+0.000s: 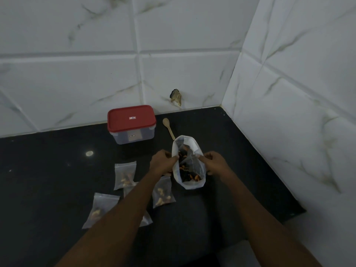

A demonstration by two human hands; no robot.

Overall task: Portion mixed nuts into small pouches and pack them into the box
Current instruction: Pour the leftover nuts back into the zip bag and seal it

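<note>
Both our hands pinch the rim of the open nut bag (192, 185), which stands on the black counter (57, 170): our left hand (163, 162) curls its fingers on the left edge, our right hand (213, 163) on the right. Several filled pouches (125, 175) lie flat left of the bag, some under our left arm. Behind them the box (133, 136) has its red lid (132, 120) on, with a wooden spoon (168, 126) beside it.
</note>
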